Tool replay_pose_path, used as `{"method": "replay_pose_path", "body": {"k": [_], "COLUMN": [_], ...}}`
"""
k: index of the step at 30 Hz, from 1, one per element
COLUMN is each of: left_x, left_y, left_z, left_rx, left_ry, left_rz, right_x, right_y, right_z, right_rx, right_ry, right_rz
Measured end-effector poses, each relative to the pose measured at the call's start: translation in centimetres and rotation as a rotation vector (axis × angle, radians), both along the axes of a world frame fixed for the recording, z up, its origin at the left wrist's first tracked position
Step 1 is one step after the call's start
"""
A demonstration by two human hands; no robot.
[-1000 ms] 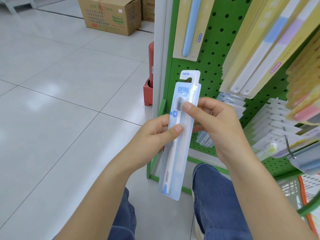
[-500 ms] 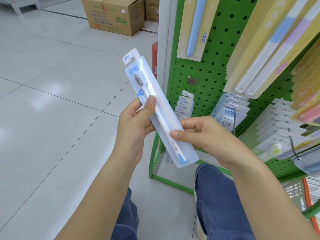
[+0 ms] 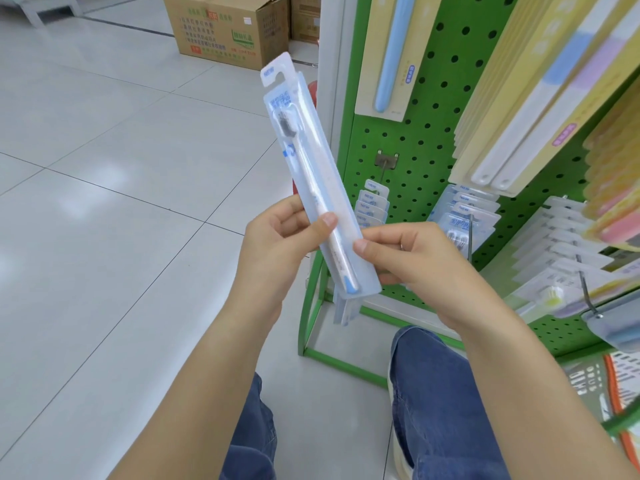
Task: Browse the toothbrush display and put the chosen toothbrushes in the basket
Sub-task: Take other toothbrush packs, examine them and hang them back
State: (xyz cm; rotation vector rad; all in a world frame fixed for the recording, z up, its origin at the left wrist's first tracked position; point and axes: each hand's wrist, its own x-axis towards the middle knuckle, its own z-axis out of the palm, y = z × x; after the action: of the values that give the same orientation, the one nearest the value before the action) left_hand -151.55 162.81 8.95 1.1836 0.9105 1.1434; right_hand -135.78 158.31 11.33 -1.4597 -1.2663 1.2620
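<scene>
Observed, far left: tiled floor (image 3: 104, 202), wide and bare up to a cardboard box (image 3: 221, 29) at the far edge.

Noted at centre: left hand (image 3: 273, 244), grip closed on the toothbrush pack (image 3: 311, 174), thumb across the front at the lower half. Pack slanted, hang tab up and to the left, bristle end uppermost, foot near the rack's lower corner.

Noted just right: right hand (image 3: 415, 268), grip likewise closed on the pack's lower right edge, pinched between thumb and fingers. Pack clear of the hooks, held in front of the green pegboard rack (image 3: 433, 133).

Further right: like packs hanging in rows (image 3: 374, 209), card-backed brushes (image 3: 519, 116) above, more on hooks toward the right edge.

Bottom right corner: basket (image 3: 616, 386) only partly in frame; contents not discernible.

Judged: selection stage only. One pack off the display and under inspection; not yet placed. Remaining: transfer to the basket, then further choices if wanted.

Judged on clearance: ample room left over the floor; right path to the basket crowded by projecting hooks (image 3: 588, 299) and the raised knee (image 3: 436, 375). Low carry advisable.
</scene>
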Motion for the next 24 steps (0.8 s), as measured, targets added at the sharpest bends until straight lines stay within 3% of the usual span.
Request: {"method": "replay_pose_path", "body": {"k": [9,20,24], "left_x": [-0.2,0.0,-0.3], "left_y": [0.3,0.1,0.2], "left_z": [0.0,0.6,0.6], "left_rx": [-0.047,-0.022,-0.052], "left_ry": [-0.036,-0.101,-0.185], "left_rz": [0.008,0.068,0.011], "right_x": [0.3,-0.4,-0.3], "right_y": [0.0,0.0,0.3], "right_z": [0.0,0.1,0.2], "right_rx": [-0.012,0.088,-0.071], "right_ry": [-0.088,-0.048,-0.007], "right_rz": [0.09,0.006,-0.031]}}
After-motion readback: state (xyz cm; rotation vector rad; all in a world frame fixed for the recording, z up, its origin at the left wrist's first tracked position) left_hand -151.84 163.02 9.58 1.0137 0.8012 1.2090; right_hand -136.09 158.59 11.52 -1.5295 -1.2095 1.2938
